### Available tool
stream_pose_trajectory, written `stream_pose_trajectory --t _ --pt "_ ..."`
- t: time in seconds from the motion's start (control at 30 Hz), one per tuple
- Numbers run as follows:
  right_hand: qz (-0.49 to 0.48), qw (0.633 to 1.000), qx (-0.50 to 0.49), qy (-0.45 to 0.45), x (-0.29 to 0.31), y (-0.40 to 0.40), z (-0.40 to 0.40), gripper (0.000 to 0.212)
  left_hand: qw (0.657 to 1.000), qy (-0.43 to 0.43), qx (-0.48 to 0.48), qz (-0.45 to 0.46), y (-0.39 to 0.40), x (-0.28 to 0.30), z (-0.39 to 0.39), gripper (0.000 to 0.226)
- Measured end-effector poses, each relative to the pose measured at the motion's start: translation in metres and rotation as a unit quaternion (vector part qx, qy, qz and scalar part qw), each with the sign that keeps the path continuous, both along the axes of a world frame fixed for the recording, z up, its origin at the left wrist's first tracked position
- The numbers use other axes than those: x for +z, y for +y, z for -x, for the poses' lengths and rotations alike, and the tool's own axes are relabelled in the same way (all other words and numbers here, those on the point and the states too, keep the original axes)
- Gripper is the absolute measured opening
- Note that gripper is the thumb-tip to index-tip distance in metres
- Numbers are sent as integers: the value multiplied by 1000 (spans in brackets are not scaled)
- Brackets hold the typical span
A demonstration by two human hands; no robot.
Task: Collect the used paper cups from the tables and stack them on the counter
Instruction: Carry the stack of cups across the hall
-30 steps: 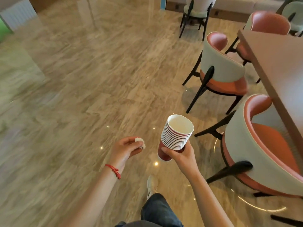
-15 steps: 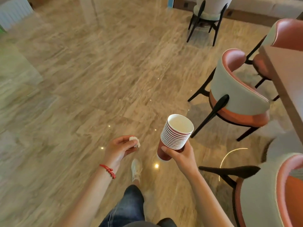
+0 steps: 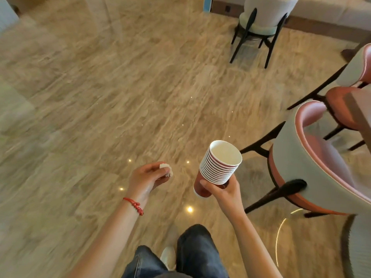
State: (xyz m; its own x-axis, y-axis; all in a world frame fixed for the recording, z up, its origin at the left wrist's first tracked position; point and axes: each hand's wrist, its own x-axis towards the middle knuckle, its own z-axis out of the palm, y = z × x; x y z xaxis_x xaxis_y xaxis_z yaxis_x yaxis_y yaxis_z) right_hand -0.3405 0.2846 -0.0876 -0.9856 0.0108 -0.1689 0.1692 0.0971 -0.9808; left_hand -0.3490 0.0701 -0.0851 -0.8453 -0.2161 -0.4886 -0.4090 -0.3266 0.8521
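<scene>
Head view. The right hand grasps a nested stack of red paper cups low on the stack, lower centre-right of the frame, thumb across the near side and fingers curled behind. The left hand, lower centre, pinches a small crumpled white scrap, probably tissue, between thumb and fingertips; a red cord bracelet circles its wrist. Below, jeans and a white shoe stand over polished stone floor. Pink-and-white chairs fill the right edge, with a table corner at the far right; a pale green chair sits at top centre. No counter is in view.

Step in hand, as judged: carrying the stack toward the counter. It is best done by keeping the grip on the lowest cups so none slide out, holding the stack clear of the chair backs, and keeping the mouth upward.

Orientation: the stack's long axis runs from lower left to upper right of the frame, tilted off vertical; the open mouth faces up and right, the base down toward the left.
</scene>
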Motion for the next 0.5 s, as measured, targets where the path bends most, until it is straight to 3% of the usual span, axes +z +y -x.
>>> stream_pose_trajectory --t 0.1,0.27,0.5 --pt "6 1000 -4 -2 -8 0 70 65 1000 -3 -7 -5 3 -5 71 9" --pt "-5 1000 6 13 -27 2 202 53 1000 11 -14 0 8 -13 199 18" --pt "-2 1000 20 -4 -13 3 385 56 1000 8 14 14 3 0 372 15"
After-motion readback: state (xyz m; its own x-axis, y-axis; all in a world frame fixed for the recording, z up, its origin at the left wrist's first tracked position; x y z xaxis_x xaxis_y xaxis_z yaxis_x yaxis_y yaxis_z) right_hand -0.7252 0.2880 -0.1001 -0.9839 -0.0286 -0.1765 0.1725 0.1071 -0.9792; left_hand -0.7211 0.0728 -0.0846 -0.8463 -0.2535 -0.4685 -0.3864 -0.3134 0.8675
